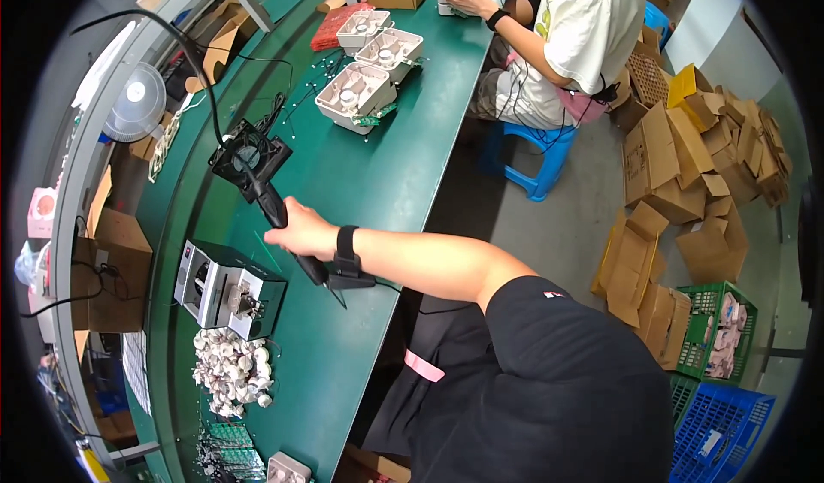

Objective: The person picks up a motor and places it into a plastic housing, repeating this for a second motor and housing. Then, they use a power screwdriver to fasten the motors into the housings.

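Note:
My right hand (302,229) reaches over the green workbench (343,346) and is closed around a black electric screwdriver (273,205). A thick black cord (199,71) curves down toward its upper end. The tool's lower end comes out below the palm. Just behind it stands a small black square fan (249,159). Nearest on the bench is a grey and black box machine (230,287), which looks like a screw feeder. A heap of small white parts (230,370) lies beside this machine. A black strap (347,251) circles my right wrist. My left hand is out of sight.
Beige housings (354,97) with wires and green boards stand farther along the bench. Green circuit boards (233,450) lie at the near end. A co-worker (584,28) sits on a blue stool (536,161). Cardboard boxes (657,161) and crates (717,436) fill the right side.

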{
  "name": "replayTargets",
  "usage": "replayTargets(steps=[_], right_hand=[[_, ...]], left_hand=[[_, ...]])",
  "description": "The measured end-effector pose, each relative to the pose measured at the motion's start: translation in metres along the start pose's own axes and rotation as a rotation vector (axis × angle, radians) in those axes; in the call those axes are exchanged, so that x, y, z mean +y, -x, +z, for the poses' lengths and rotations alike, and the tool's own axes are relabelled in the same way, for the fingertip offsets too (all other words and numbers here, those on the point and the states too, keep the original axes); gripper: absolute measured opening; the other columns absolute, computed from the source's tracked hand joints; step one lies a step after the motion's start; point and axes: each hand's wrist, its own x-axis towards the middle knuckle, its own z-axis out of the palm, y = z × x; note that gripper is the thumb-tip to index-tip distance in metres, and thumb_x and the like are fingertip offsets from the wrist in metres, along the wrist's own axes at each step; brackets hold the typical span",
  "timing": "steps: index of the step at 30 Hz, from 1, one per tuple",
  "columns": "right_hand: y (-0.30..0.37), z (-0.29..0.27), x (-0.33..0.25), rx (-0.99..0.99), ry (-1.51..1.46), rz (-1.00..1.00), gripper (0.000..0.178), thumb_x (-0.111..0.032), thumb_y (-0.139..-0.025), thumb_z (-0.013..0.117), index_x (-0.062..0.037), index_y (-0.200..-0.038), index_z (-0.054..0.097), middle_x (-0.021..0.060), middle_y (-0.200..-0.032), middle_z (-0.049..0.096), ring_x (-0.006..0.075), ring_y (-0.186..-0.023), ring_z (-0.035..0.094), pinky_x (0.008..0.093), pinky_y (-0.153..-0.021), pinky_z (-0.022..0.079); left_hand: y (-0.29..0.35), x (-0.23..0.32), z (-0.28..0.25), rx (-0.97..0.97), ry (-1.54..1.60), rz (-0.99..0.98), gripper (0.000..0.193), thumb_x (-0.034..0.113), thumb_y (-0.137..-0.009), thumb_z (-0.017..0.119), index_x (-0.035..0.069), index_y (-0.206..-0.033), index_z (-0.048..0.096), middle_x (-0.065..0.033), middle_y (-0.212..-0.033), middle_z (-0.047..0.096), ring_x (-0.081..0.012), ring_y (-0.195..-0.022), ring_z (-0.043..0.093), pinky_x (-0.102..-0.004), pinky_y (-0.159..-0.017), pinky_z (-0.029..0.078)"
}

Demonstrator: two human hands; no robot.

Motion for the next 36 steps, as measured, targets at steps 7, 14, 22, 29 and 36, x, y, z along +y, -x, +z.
replayTargets(steps=[7, 14, 22, 29, 36], right_hand=[[-0.051, -0.009, 0.010, 0.098, 0.333, -0.032, 0.070, -0.019, -0.081, 0.073, 0.0068, -0.135, 0.037, 0.0251, -0.104, 0.065, 0.0361, -0.095, 0.067, 0.0428, -0.084, 0.054], [-0.033, -0.012, -0.003, 0.047, 0.478, -0.102, 0.078, -0.020, -0.080, 0.072, 0.0070, -0.141, 0.032, 0.0294, -0.108, 0.066, 0.0401, -0.100, 0.067, 0.0447, -0.088, 0.054], [-0.022, -0.014, 0.013, -0.060, 0.685, -0.234, 0.083, -0.029, -0.080, 0.076, 0.0045, -0.143, 0.035, 0.0259, -0.115, 0.067, 0.0391, -0.103, 0.067, 0.0431, -0.092, 0.053], [0.043, -0.032, 0.002, -0.078, 0.797, -0.247, 0.059, -0.027, -0.089, 0.073, -0.0036, -0.139, 0.050, 0.0129, -0.111, 0.070, 0.0218, -0.098, 0.068, 0.0339, -0.085, 0.054], [0.097, -0.087, 0.049, -0.203, 0.476, -0.256, 0.038, -0.009, -0.098, 0.062, -0.0006, -0.133, 0.051, 0.0016, -0.092, 0.062, 0.0068, -0.080, 0.056, 0.0213, -0.071, 0.046]], left_hand=[[0.034, 0.130, -0.058, 0.053, 0.196, 0.014, 0.049, 0.054, -0.091, 0.061, 0.009, -0.105, 0.076, -0.0154, -0.100, 0.074, -0.0368, -0.091, 0.069, -0.0463, -0.079, 0.054], [0.040, 0.199, -0.056, 0.054, 0.338, 0.169, 0.040, 0.045, -0.090, 0.065, 0.009, -0.099, 0.077, -0.0146, -0.093, 0.074, -0.0350, -0.085, 0.069, -0.0451, -0.075, 0.054], [0.040, 0.256, -0.076, -0.038, 0.548, 0.099, 0.028, 0.027, -0.089, 0.070, 0.000, -0.098, 0.071, -0.0160, -0.089, 0.072, -0.0325, -0.081, 0.068, -0.0415, -0.075, 0.053], [0.045, 0.213, -0.079, 0.236, 0.791, 0.077, 0.025, 0.028, -0.087, 0.076, 0.004, -0.087, 0.071, -0.0137, -0.089, 0.072, -0.0330, -0.084, 0.067, -0.0407, -0.076, 0.051], [0.024, 0.004, -0.021, 0.453, 0.248, -0.330, 0.034, 0.029, -0.084, 0.076, 0.003, -0.104, 0.067, -0.0170, -0.100, 0.067, -0.0367, -0.100, 0.063, -0.0460, -0.086, 0.050]])
